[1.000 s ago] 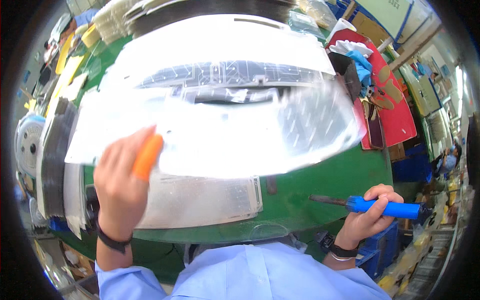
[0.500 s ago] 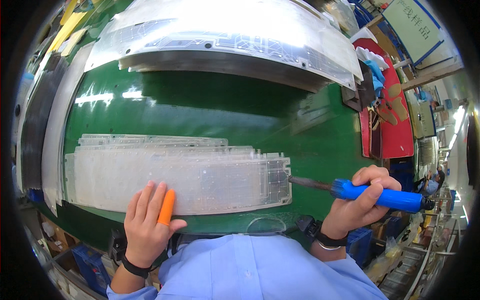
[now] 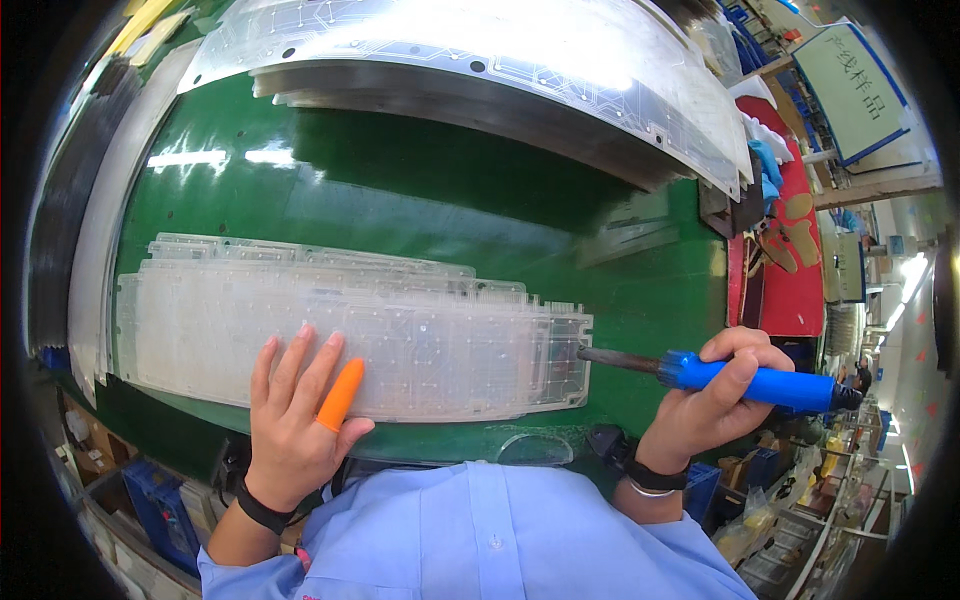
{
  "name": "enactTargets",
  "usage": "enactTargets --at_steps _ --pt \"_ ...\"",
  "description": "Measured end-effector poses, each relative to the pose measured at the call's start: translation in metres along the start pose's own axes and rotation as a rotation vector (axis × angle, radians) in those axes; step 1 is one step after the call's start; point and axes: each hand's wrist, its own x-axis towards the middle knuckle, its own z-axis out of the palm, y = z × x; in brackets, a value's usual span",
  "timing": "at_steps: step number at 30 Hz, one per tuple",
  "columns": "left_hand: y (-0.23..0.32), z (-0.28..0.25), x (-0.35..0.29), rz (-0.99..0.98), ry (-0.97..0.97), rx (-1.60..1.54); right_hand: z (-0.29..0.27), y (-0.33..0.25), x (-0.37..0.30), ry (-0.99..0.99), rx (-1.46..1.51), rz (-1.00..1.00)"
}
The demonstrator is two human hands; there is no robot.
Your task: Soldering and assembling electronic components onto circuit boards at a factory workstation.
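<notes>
My left hand (image 3: 295, 425) lies flat with its fingers spread on a layered pile of clear plastic circuit sheets (image 3: 450, 345). An orange finger cot (image 3: 342, 395) covers its index finger. The sheets are long and printed with fine traces and dots, and their right ends are stepped. In my right hand (image 3: 705, 405) is a blue-handled soldering iron (image 3: 805, 389), held nearly level with its dark metal rod pointing left. The rod's tip is over the right end of the sheets; whether it touches them I cannot tell.
A green tabletop (image 3: 400, 190) lies under the sheets. Large printed clear sheets (image 3: 560, 120) are stacked at the far side, and more sheets (image 3: 110, 230) stand along the left. A red board (image 3: 800, 280) holding brown pieces is at the right. Blue crates (image 3: 165, 510) stand below the table.
The view has shifted slightly. The iron's tip has come a little further left, over the right end of the sheets. My left hand still presses on the sheets, its fingers a bit more spread.
</notes>
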Motion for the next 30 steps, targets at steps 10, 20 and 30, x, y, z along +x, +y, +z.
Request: enactTargets --at_steps 10,20,30 --pt "0.010 -0.013 0.013 0.045 -0.027 -0.114 0.003 0.005 0.000 -0.056 0.018 -0.011" --pt "0.059 -0.038 0.046 0.179 -0.318 -0.193 -0.026 0.007 0.004 0.153 -0.071 0.012" --pt "0.087 0.031 0.108 0.411 -0.184 -0.119 -0.060 0.014 -0.011 0.266 -0.052 0.074"
